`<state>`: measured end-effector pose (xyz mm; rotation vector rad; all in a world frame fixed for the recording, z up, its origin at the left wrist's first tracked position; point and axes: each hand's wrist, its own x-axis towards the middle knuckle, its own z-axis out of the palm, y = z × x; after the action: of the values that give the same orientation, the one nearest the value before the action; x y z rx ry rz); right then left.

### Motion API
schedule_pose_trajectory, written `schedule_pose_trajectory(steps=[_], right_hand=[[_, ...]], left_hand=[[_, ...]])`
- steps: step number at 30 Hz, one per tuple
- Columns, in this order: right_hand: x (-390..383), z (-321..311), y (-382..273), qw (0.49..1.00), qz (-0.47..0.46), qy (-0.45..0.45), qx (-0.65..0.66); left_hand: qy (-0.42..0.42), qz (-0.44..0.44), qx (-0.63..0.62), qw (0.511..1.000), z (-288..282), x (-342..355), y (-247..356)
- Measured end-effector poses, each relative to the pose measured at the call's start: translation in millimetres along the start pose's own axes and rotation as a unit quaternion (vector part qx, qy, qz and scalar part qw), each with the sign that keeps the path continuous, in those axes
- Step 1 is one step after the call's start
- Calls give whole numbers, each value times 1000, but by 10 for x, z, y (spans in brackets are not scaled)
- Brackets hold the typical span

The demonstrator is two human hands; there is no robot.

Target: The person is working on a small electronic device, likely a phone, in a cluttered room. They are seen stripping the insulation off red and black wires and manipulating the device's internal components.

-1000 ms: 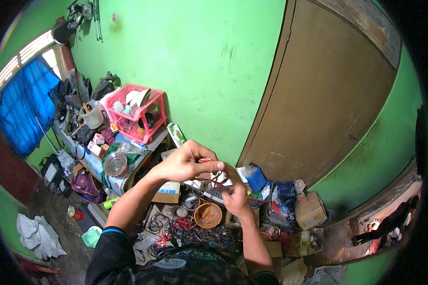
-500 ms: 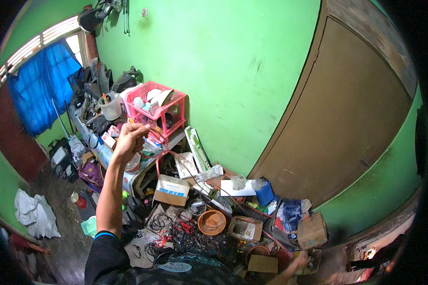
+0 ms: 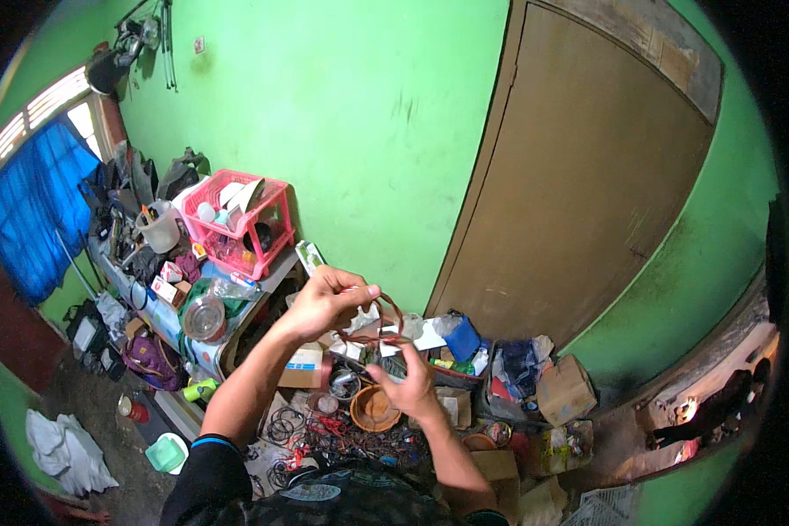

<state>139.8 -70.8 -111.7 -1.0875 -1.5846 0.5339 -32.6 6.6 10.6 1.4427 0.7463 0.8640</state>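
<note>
A reddish-brown cable [image 3: 398, 313] hangs in loops between my two hands, in front of my chest. My left hand [image 3: 324, 304] is closed, pinching the cable between thumb and fingers. Lower and to the right, my right hand [image 3: 409, 383] has the cable at its fingertips, its thumb standing out to the side. How its other fingers close round the cable is partly hidden. Beneath my hands lie an orange-brown bowl [image 3: 374, 410] and a heap of tangled black and red cables [image 3: 324, 438].
A pink plastic rack [image 3: 237, 219] stands on the cluttered table at left, near a clear tub [image 3: 204, 317]. Cardboard boxes [image 3: 567, 390] and a blue container [image 3: 465, 340] line the wall by the brown door [image 3: 587, 184]. A purple bag [image 3: 153, 355] sits beside the table.
My left hand has come down and right from its raised place before the rack. From the lower right, my right hand has come up to the cable. The view has shifted rightward.
</note>
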Motion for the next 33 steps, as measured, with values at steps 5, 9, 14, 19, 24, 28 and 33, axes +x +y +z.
schedule_pose_trajectory(steps=[5, 9, 14, 19, 24, 28, 33], right_hand=[[-196, 181, 516, 995, 7, 96, -25], [-258, -34, 525, 990, -14, 140, -6], [-362, -315, 416, 962, 85, 195, 172], [-389, -527, 134, 978, -116, 131, -113], [-506, -772, 518, 950, -54, 226, -207], [-1037, -1957, 1229, 868, -8, 484, -110], [-2813, -3073, 2209, 623, 324, 712, -2]], left_hand=[[-3, 38, -66, 997, 142, 37, -78], [32, -9, -29, 999, -46, 18, -107], [33, -2, -32, 999, -33, 43, -200], [32, -20, -41, 998, -9, 145, -182], [68, -16, -7, 998, -59, 193, -188], [167, 48, -47, 984, -733, 265, -343], [245, 14, -35, 969, -1201, 38, -294]])
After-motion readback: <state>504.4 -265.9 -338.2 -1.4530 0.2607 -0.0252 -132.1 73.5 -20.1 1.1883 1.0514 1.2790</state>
